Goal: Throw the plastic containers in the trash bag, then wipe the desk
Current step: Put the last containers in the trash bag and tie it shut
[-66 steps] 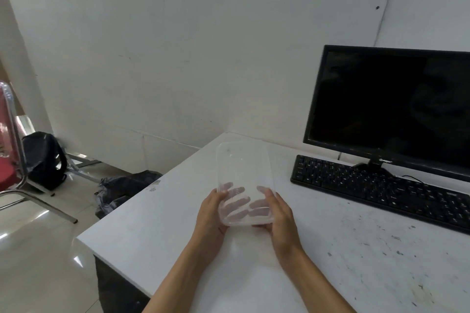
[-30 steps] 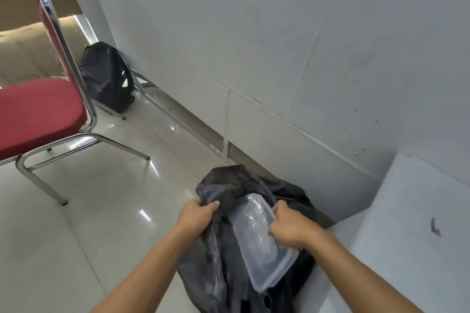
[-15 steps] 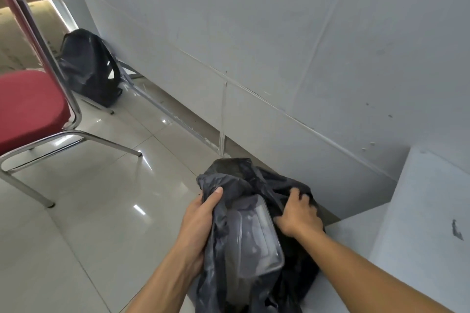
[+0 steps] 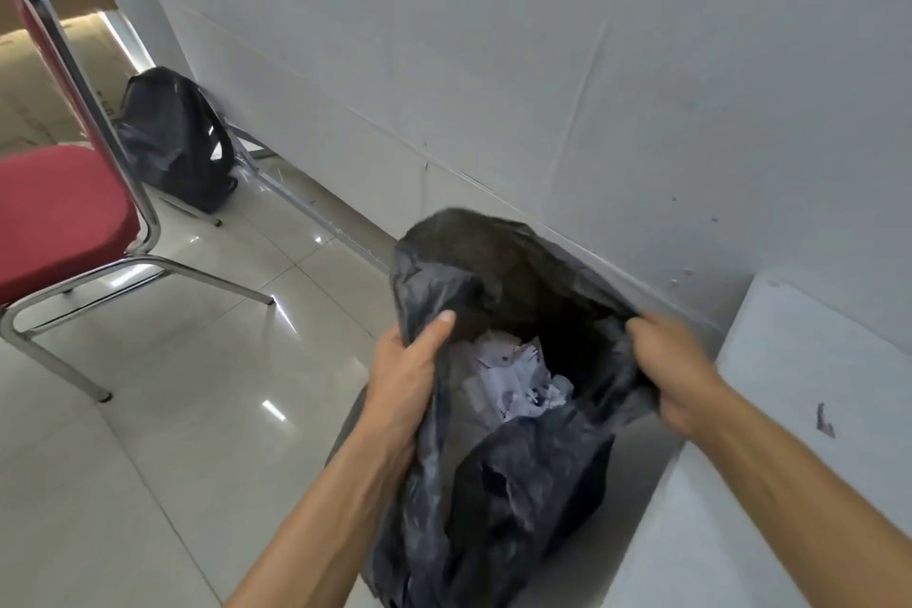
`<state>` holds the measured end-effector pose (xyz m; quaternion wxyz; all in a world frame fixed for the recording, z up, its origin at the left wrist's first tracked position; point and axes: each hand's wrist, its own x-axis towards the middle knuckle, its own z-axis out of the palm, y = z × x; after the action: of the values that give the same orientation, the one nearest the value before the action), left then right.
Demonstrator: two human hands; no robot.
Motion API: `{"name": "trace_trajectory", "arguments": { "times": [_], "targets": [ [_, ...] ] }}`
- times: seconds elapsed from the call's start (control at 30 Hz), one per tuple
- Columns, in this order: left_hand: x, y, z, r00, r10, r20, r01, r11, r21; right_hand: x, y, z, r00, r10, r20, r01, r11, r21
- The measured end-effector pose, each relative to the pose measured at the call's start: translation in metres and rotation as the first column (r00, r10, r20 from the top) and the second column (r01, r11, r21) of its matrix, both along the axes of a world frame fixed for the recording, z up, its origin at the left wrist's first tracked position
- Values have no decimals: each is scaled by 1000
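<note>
The left hand [image 4: 404, 375] and right hand [image 4: 671, 370] grip the trash bag [image 4: 518, 484] rim, mouth open between them; the surface [image 4: 799, 360] lies at the right, nearer the right hand.

A chair [image 4: 59, 207] with a red padded seat and chrome tube legs stands at the left on the glossy, pale tiled floor [image 4: 163, 434]. Behind it a black backpack [image 4: 170, 138] sits close to the grey wall [image 4: 493, 64], beside a metal bar [image 4: 306, 212] running along the wall's foot

Thin, crinkled black plastic trash bag [image 4: 498, 484], glossy floor tiles [image 4: 163, 415], chrome-framed chair [image 4: 64, 212] with red cloth seat.
</note>
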<state>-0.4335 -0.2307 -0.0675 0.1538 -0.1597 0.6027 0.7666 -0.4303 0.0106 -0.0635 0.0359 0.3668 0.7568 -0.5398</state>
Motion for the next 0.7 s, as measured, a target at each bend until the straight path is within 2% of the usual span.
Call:
{"name": "trace_trajectory", "arguments": {
  "times": [0.07,0.13,0.2,0.27,0.3,0.33,0.43,0.5,0.53,0.6,0.63,0.7],
  "targets": [
    [2,24,0,987,-156,-29,153,985,-73,12,-21,3,995,97,-3,-97,989,-114],
    [6,49,-1,950,-311,-33,306,946,-106,24,-35,6,960,279,-13,-275,940,-202],
    [6,68,0,922,-387,-25,378,909,-174,36,-42,7,867,499,-10,-461,795,-394],
    [3,80,3,906,-423,-6,411,883,-225,45,-40,9,765,644,13,-522,631,-573],
    [4,82,5,893,-450,5,441,871,-218,48,-37,11,739,673,22,-533,604,-592],
    [5,82,6,881,-472,11,466,866,-182,49,-34,11,741,671,39,-538,627,-564],
    [22,64,-1,874,-485,30,485,874,31,47,-32,6,846,528,73,-473,807,-354],
    [42,51,-8,904,-428,17,424,900,103,46,-36,1,880,465,94,-403,838,-368],
    [53,46,-11,932,-362,18,359,930,78,46,-40,-2,884,455,103,-383,834,-397],
    [77,37,-18,981,-192,-8,190,978,-90,44,-47,-6,914,388,116,-313,858,-407],
    [89,34,-22,994,-110,-18,104,972,-210,41,-50,-7,948,297,111,-231,887,-401],
    [110,23,-30,989,143,44,-110,895,-431,34,-51,-7,995,55,78,-14,892,-453]
  ]
}}
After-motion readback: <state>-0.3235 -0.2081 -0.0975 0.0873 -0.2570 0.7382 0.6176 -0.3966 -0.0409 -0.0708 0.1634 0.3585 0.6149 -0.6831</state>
